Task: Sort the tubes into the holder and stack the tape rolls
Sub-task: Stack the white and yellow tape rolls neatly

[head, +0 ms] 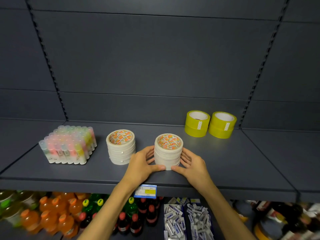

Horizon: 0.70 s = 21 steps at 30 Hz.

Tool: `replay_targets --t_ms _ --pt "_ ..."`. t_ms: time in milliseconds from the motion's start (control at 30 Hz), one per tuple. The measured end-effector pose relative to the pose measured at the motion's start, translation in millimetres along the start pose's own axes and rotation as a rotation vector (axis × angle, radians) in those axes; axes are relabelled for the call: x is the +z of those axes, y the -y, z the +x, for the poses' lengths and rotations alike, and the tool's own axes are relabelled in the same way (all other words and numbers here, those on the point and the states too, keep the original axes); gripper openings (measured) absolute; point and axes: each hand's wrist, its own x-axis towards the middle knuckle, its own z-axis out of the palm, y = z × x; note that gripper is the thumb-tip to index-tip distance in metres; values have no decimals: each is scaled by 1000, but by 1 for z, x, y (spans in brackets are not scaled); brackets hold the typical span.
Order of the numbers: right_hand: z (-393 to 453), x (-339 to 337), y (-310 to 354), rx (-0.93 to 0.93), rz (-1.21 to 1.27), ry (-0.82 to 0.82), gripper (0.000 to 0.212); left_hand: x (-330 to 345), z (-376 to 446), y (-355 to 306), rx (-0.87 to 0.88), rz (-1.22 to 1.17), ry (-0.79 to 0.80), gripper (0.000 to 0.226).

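Head view: both hands (142, 163) (192, 163) clasp the white tape stack (168, 151) near the shelf edge (86, 183).

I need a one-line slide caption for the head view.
Both hands steady a white tape stack on the shelf.

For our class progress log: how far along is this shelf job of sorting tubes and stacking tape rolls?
Done, it seems: the tubes stand packed upright, one white tape stack is built, and the yellow rolls sit in two stacks. In hand: the left hand and right hand grip the second white stack. Left: no loose rolls visible.
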Motion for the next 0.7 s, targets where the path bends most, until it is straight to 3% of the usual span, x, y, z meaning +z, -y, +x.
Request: replay_targets --t_ms 367,700 --pt "-2 4 -3 8 1 -102 78 0 -2 1 -10 3 -7 83" --pt "1 -3 -7 11 59 -9 81 -2 -2 3 -16 -1 19 80"
